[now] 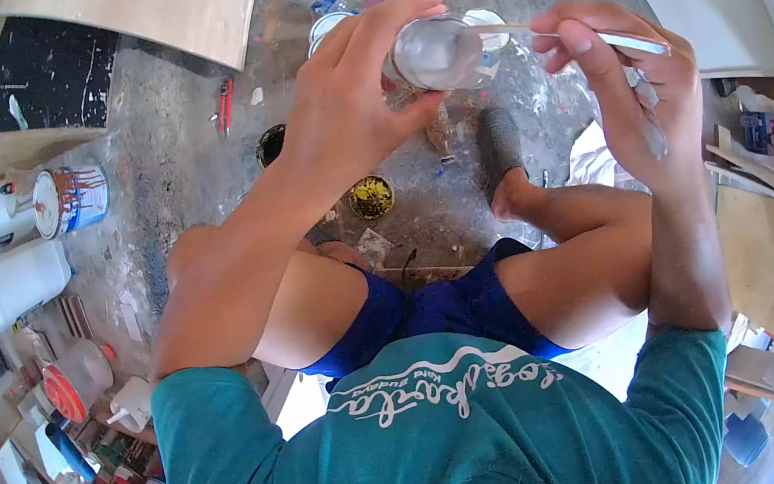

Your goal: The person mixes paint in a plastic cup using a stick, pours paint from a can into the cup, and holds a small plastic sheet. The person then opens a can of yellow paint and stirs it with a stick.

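Jar (440,53), clear-walled, is held up off the floor (179,143) in front of the body by the left hand (346,76), whose fingers curve over its far side while the thumb lies along its near side, a wide grip. Just right of the jar, the right hand (626,87) is closed in a pinch, thumb against fingers, on a slim stick (634,41). The stick's thin end points left and comes to the jar's right edge; whether it dips inside, I cannot tell. Pale smears (654,134) mark the right hand. Between the jar and the blue shorts (458,304), a yellow-stained pot (371,198) stands on the floor. A shoe (497,138) is right of the jar, toward the body; a dark pot (271,146) is to the left, partly covered by the left forearm. Farther left of the jar lies a red tool (226,105), and near that the corner of a pale board (148,11), a strip of floor parting its edge from the left hand. Beyond the jar, away from the body, speckled floor runs on. A white panel (721,17) has its nearest edge well right of the jar, past the right hand. Farthest left of the jar are a paint tin (92,198) and a white jug (19,285).
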Tool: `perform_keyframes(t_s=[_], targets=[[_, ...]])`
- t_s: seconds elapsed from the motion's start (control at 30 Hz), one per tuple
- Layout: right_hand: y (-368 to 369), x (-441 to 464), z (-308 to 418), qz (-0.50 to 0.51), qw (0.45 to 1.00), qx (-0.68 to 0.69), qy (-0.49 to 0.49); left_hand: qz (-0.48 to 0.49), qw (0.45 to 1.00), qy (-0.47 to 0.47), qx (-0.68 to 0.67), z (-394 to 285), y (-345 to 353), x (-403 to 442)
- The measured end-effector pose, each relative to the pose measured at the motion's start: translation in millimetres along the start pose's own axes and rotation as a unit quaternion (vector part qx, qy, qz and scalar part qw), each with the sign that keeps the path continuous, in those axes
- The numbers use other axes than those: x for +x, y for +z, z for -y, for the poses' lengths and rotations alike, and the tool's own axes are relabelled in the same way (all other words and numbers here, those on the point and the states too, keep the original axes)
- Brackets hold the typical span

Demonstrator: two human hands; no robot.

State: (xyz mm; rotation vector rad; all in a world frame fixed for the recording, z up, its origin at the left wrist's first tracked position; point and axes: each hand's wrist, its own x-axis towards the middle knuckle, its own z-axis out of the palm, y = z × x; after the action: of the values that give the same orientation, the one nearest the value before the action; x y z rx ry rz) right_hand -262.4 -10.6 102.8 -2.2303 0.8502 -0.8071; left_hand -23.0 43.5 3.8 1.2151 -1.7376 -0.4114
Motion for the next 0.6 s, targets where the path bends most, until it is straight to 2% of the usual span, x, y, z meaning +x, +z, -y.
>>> perform_keyframes(t_s=[0.03,0.07,0.17,0.27,0.37,0.47,0.57,0.6], targets=[[0.6,1.0,1.6,-0.006,1.000,-0.001,-0.013,0.001,1.000,-0.001,-0.001,-0.8,1.0,1.0],[1.4,-1.2,1.5,0.013,0.998,0.057,0.021,-0.002,1.000,-0.001,-0.007,-1.1,1.9,2.1],[-7.7,-5.7,-9.2,0.042,0.997,0.036,0.050,-0.005,1.000,-0.006,-0.018,-2.4,4.3,3.5],[-3.3,-4.0,-14.8,-0.032,0.999,0.012,0.018,0.000,1.000,-0.014,-0.015,-4.9,7.7,4.0],[-7.4,-6.1,-2.9,0.039,0.987,0.142,0.063,0.013,1.000,-0.015,-0.004,-5.1,7.7,7.3],[-11.1,-6.7,-11.0,-0.013,0.997,-0.035,0.068,0.030,0.999,-0.017,-0.001,-3.2,8.1,6.9],[-6.9,-5.9,-18.8,-0.041,0.999,0.000,-0.033,0.031,0.999,-0.014,-0.002,-2.1,11.0,7.0],[-8.4,-6.6,-17.4,-0.008,0.999,0.039,-0.016,0.028,1.000,-0.006,-0.001,0.9,12.0,6.6]])
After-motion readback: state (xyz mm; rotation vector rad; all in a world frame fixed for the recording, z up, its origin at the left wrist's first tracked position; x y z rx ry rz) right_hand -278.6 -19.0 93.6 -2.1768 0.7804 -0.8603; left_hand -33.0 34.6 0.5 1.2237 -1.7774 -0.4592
